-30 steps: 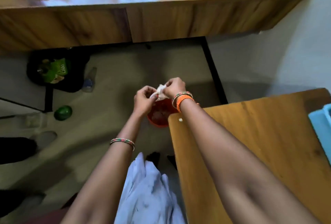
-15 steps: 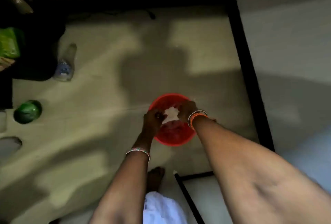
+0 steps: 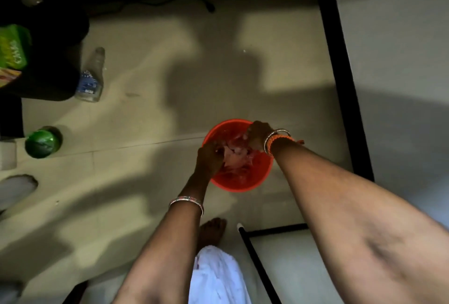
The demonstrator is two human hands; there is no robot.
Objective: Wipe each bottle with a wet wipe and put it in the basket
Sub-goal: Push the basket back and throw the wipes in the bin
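Both grips hang over the red bin (image 3: 239, 183) on the floor: the left hand (image 3: 209, 158) and right hand (image 3: 257, 135) each pinch an edge of the white wipe (image 3: 232, 155). A clear bottle (image 3: 91, 78) lies well apart, far left.

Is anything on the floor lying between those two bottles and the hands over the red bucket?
Nothing visible: bare floor separates the clear bottle and green bottle from the left hand and right hand at the red bucket.
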